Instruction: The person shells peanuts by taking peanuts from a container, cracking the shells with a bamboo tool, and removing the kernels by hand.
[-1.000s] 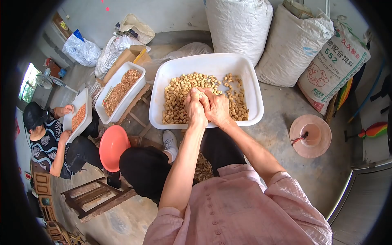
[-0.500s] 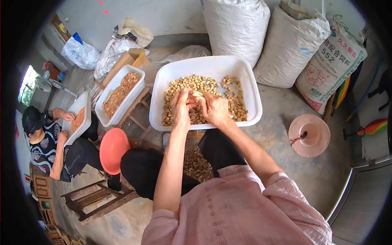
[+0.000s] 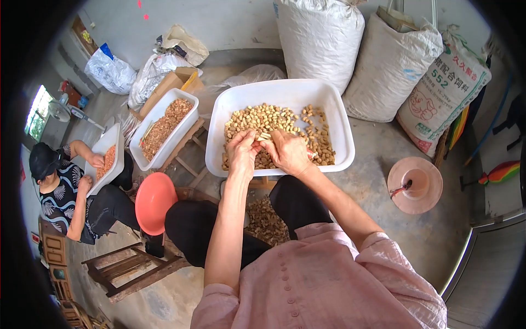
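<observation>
A white plastic tub (image 3: 347, 134) full of unshelled peanuts (image 3: 260, 114) stands before me. Above its near side my left hand (image 3: 242, 152) is closed, with thumb and fingers pinching a peanut (image 3: 264, 135). From the other side my right hand (image 3: 290, 153) meets it, its bent fingers pressed on that same peanut. The fingertips of the two hands nearly touch. A small red end (image 3: 311, 154) sticks out by the heel of my right hand; what it belongs to is hidden. Broken shells (image 3: 266, 220) lie in a heap below, between my knees.
Left of the tub, a second white tub (image 3: 135, 147) holds reddish kernels. Another person (image 3: 64, 189) sits at far left with hands at a smaller tub (image 3: 116, 172). A red basin (image 3: 155, 203) is near my knee. Full sacks (image 3: 392, 68) line the wall; a pink hat (image 3: 415, 185) lies right.
My hands have dipped slightly, still together around the peanut, and the left fingers have closed in more. The whole view has shifted a little, so the tub appears lower and farther right.
</observation>
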The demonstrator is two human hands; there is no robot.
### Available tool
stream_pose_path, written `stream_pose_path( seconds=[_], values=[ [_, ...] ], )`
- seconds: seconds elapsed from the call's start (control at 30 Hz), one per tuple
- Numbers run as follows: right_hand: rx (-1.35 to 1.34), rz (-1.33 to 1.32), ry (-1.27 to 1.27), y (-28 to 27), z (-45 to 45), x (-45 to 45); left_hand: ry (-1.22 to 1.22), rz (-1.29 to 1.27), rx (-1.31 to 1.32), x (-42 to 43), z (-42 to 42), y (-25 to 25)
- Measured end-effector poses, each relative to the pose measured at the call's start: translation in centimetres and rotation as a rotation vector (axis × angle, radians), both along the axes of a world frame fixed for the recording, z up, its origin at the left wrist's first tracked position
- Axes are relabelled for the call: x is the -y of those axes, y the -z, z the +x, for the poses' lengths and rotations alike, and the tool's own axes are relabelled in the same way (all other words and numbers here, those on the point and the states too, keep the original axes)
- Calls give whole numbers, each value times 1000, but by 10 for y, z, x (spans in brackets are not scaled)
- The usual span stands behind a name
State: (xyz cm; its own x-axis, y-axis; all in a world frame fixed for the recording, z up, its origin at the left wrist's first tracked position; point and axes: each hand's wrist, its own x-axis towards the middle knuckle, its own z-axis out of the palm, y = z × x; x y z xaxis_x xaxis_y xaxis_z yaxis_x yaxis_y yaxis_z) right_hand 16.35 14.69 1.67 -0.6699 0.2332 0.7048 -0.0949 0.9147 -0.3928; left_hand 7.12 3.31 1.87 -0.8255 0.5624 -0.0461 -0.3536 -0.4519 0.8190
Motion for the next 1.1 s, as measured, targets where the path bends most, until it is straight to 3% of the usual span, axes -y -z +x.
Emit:
stream_pose_path(
  seconds=[0.13, 0.37, 1.1],
  values=[
    [70, -307, -97, -14, 8, -6, -6, 83, 238, 2, 1, 4],
    [4, -454, -257, -9, -5, -9, 36, 132, 367, -6, 5, 11],
    [66, -554, -207, -12, -24, -3, 212, -84, 43, 6, -24, -10]
  ],
)
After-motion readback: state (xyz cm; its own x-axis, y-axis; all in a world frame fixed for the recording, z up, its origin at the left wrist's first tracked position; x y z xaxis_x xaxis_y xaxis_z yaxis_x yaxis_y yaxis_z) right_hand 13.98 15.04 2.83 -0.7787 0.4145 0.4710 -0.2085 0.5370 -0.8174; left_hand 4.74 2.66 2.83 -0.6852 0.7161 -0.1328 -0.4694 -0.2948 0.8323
